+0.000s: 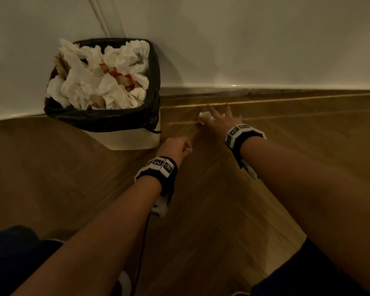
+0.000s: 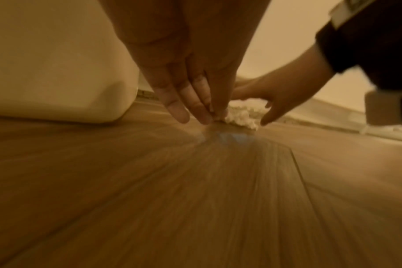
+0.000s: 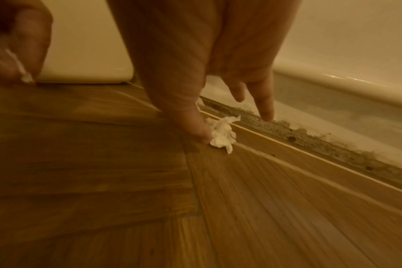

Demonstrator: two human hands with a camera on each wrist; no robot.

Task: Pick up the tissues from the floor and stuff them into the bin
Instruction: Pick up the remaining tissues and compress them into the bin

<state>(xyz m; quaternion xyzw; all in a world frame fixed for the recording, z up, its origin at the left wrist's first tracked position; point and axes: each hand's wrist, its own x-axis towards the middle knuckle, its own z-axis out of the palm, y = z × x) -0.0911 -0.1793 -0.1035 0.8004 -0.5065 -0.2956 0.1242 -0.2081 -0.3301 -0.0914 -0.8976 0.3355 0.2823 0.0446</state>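
A crumpled white tissue [image 1: 205, 116] lies on the wooden floor close to the wall's base, right of the bin [image 1: 135, 138]. My right hand [image 1: 215, 117] reaches over it with fingers spread; in the right wrist view the thumb [image 3: 199, 130] touches the tissue [image 3: 223, 135] while the other fingers point down, apart from it. My left hand [image 1: 185, 146] is low by the bin's front right corner and pinches a small tissue scrap [image 3: 24, 75] between its fingertips [image 2: 204, 116]. The bin has a black liner [image 1: 155, 82] and is heaped with crumpled tissues [image 1: 98, 77].
The bin stands against a white wall [image 1: 265, 39]. A rough grey strip [image 3: 310, 137] runs along the wall's foot, right behind the tissue. Wooden floor [image 1: 73, 178] stretches in front of the bin. A dark knee [image 1: 13, 253] shows at the lower left.
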